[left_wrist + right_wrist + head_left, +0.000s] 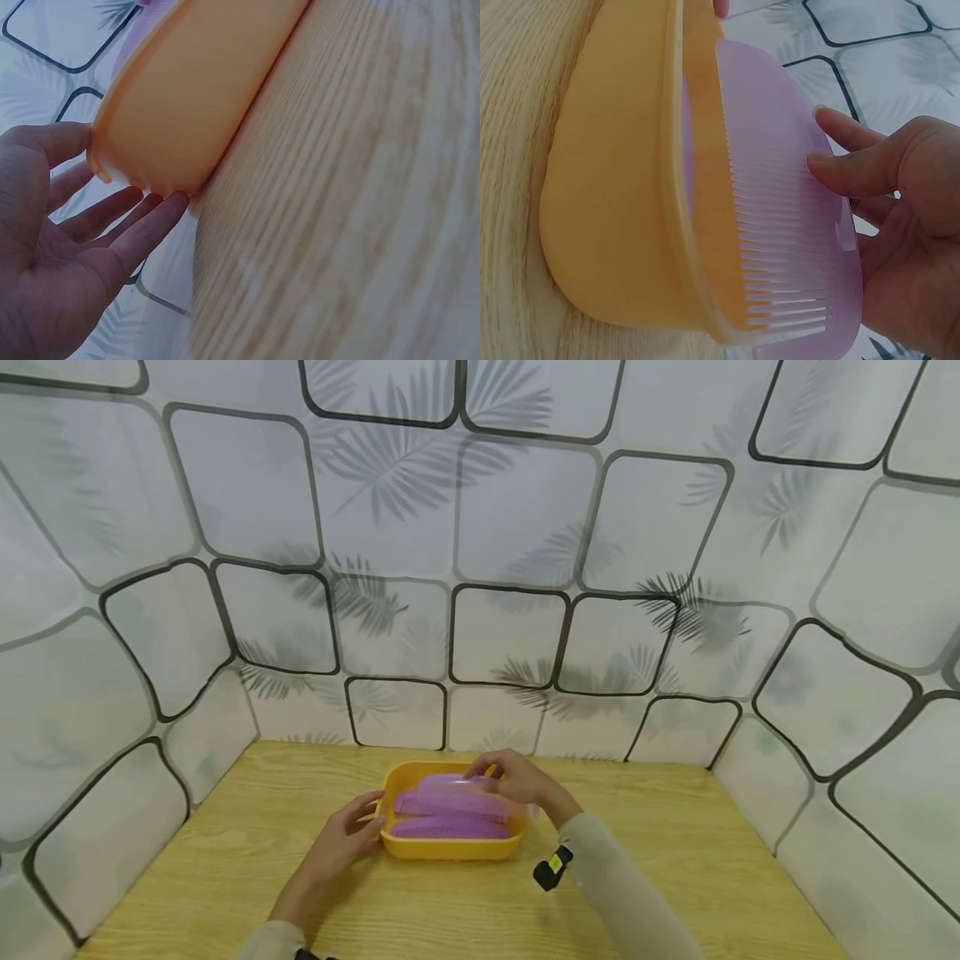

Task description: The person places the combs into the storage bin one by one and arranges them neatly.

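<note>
A yellow plastic basket (450, 849) stands on the wooden table with purple combs inside. My right hand (517, 778) pinches a translucent light-purple comb (776, 165) by its smooth back, between thumb and fingers. In the right wrist view, the comb's teeth point toward the inside of the basket and its near end overlaps the rim. Below it in the head view lie another purple comb (487, 808) and a darker purple comb (450, 829) nearest the front wall. My left hand (67, 232) touches the basket's left end with spread, fairly straight fingers, its thumb at the rim.
The wood-grain table (615, 893) extends around the basket on all sides. Behind it and along both sides hangs a pale covering (510, 527) printed with dark rounded squares and leaves. A black band device (552, 868) sits on the right wrist.
</note>
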The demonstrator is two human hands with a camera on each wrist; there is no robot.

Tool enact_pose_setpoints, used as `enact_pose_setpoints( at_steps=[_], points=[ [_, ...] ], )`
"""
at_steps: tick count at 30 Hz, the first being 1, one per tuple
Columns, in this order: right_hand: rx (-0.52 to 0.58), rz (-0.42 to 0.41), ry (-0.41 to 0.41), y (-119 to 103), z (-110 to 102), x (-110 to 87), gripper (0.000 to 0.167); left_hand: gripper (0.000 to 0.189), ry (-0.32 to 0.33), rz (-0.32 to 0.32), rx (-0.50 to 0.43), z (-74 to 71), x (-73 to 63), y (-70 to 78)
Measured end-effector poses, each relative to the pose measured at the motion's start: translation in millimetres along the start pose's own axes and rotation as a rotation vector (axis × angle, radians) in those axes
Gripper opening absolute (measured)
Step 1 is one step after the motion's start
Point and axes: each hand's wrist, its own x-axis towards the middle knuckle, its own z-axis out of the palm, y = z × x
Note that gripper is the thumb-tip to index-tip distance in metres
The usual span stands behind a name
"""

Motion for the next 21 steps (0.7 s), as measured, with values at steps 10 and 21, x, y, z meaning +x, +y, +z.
enact_pose_setpoints(
  at_steps=[10,21],
  points=[
    [0.029,-0.027,-0.014,-0.8,9.9,8.1,0.027,0.053,-0.019,-0.006,-0.034,-1.2,1.5,-1.3],
    [0.041,-0.019,-0.027,-3.1,21.1,14.5,0.027,0.054,-0.016,-0.008,-0.04,-0.8,1.6,-1.4]
  ],
)
